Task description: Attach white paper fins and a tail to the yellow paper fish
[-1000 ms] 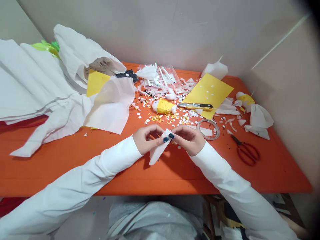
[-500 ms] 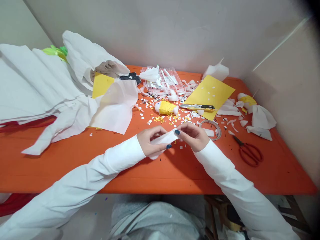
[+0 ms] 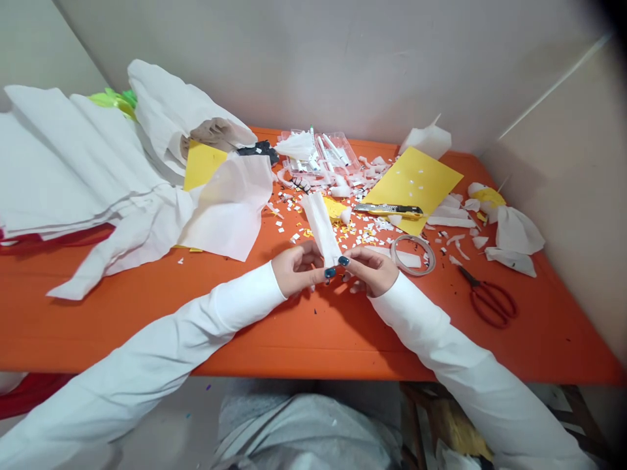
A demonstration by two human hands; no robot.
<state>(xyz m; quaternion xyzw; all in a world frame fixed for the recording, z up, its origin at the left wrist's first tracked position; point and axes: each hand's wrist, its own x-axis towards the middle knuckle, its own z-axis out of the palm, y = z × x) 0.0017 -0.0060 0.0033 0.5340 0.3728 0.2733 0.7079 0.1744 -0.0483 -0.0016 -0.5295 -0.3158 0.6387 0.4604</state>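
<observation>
A narrow folded strip of white paper stands up between my hands, its lower end pinched and its upper end pointing away from me. My left hand closes on the lower left corner with thumb and fingers. On the lower right corner, my right hand pinches with thumb and forefinger. Behind the strip, a small yellow paper-covered piece is partly hidden. A roll of tape lies just right of my right hand, with a white strip under it.
Beyond lie a yellow box cutter, a yellow sheet and a clear box of markers. Red-handled scissors rest at right. Large white sheets cover the left of the orange table. Paper scraps litter the middle.
The white paper strip has turned from lying slanted across my hands to standing upright, pointing away. My right hand has shifted slightly left and down; both hands now hold its lower end.
</observation>
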